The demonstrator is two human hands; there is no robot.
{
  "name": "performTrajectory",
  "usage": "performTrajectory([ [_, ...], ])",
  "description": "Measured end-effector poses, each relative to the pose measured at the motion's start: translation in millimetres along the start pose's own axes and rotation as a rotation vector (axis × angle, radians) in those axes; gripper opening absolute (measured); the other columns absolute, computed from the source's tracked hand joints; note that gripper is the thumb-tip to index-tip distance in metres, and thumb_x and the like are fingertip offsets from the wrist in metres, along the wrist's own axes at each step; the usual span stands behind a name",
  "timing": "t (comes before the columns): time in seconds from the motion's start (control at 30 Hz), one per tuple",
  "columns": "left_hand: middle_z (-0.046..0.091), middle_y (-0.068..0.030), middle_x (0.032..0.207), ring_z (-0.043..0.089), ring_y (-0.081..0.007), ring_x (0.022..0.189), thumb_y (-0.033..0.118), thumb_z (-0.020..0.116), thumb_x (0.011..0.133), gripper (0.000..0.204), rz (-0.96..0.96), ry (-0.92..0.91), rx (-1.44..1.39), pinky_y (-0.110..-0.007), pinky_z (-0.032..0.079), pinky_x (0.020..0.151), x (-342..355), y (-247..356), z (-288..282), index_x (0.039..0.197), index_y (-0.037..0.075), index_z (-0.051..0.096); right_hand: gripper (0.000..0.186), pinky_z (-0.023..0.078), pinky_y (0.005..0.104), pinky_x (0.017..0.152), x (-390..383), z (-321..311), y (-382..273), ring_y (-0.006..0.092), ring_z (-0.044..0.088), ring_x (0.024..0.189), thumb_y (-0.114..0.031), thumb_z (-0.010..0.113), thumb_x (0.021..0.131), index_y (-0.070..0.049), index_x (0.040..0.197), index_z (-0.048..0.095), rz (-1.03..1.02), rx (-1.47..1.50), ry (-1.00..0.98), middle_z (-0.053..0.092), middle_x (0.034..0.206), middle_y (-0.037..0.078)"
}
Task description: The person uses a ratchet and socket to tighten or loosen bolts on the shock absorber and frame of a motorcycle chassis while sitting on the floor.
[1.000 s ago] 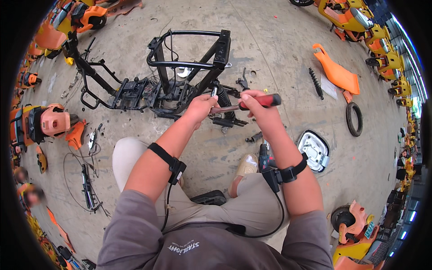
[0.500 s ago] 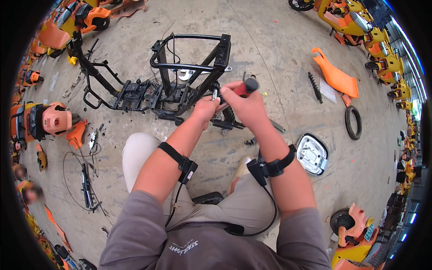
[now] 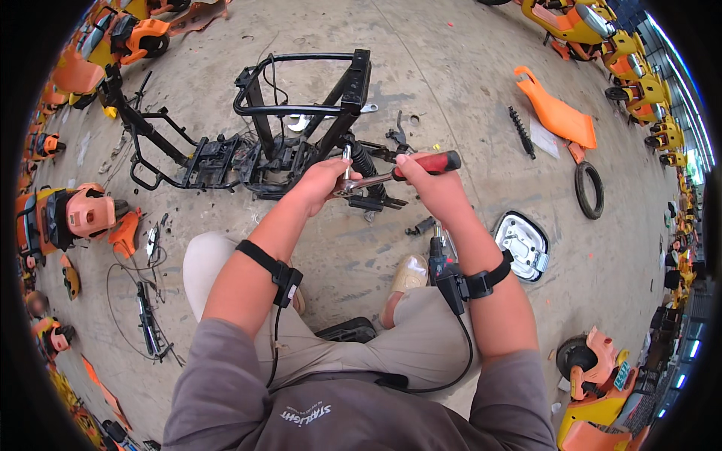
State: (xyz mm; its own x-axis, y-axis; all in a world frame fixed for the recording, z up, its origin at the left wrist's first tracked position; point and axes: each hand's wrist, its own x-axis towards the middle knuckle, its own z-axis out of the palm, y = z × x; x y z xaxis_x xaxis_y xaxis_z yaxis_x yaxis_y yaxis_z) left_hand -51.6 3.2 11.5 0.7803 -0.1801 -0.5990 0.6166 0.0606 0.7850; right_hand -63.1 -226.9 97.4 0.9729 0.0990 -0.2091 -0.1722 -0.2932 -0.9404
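My right hand (image 3: pixel 435 189) is closed on the red and black handle of a ratchet wrench (image 3: pixel 378 179). The handle points off to the right. My left hand (image 3: pixel 319 185) is wrapped round the ratchet's head end, its thumb and fingers by a shiny socket (image 3: pixel 347 152) that sticks up toward the frame. Just beyond both hands lies a bare black scooter frame (image 3: pixel 356 90), with a coil-spring shock absorber (image 3: pixel 364 161) fixed at its rear end. The socket's tip is against or close to the frame near that shock; whether it sits on a bolt I cannot tell.
A red and black power tool (image 3: pixel 437 261) lies beside my right forearm. On the floor to the right are an orange panel (image 3: pixel 556 111), a loose shock absorber (image 3: pixel 520 131), a tyre (image 3: pixel 589 191) and a white-lined lid (image 3: pixel 521 248). Cables (image 3: pixel 120 289) lie left; scooters line both sides.
The ratchet handle has swung round in my right hand, from pointing up toward the camera to lying out to the right. My left hand stays at the head end. The whole view has shifted slightly.
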Motion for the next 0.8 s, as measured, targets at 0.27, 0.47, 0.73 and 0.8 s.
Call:
performTrajectory([
  [0.27,0.067,0.0014,0.096,0.059,-0.0097,0.084,0.029,0.050,0.103,0.025,0.008,0.019,-0.035,-0.029,0.044,0.079,9.7,-5.2,-0.5,0.118,0.013,0.063,0.033,0.048,0.0265,0.068,-6.4,17.2,-11.9,0.0088,0.059,0.071,-0.036,0.075,0.087,-0.003,0.089,0.073,-0.062,0.035,0.051,0.068,0.076,0.000],
  [0.47,0.065,0.0002,0.096,0.053,-0.0109,0.084,0.028,0.050,0.102,0.026,0.040,0.091,-0.099,-0.031,0.041,0.078,9.0,-6.4,10.5,0.110,0.010,0.067,0.030,0.052,0.0306,0.069,-4.2,57.4,-36.5,0.0134,0.065,0.071,-0.034,0.075,0.084,-0.004,0.087,0.072,-0.196,0.025,-0.041,0.071,0.077,0.006],
  [0.73,0.067,0.0001,0.104,0.057,-0.0088,0.091,0.031,0.052,0.102,0.032,0.063,0.058,-0.007,-0.030,0.043,0.081,-5.9,3.8,8.7,0.120,0.008,0.066,0.032,0.052,0.0316,0.068,-3.3,55.3,-43.1,0.0150,0.066,0.070,-0.036,0.076,0.083,-0.004,0.087,0.072,-0.181,-0.051,-0.036,0.071,0.077,0.006],
  [0.8,0.068,0.0007,0.103,0.057,-0.0088,0.089,0.030,0.052,0.102,0.031,0.040,0.036,0.002,-0.031,0.044,0.081,-6.1,4.4,3.8,0.119,0.009,0.065,0.032,0.052,0.0308,0.068,-1.9,39.8,-32.6,0.0131,0.064,0.070,-0.036,0.076,0.083,-0.004,0.088,0.073,-0.145,-0.045,-0.012,0.071,0.078,0.005],
])
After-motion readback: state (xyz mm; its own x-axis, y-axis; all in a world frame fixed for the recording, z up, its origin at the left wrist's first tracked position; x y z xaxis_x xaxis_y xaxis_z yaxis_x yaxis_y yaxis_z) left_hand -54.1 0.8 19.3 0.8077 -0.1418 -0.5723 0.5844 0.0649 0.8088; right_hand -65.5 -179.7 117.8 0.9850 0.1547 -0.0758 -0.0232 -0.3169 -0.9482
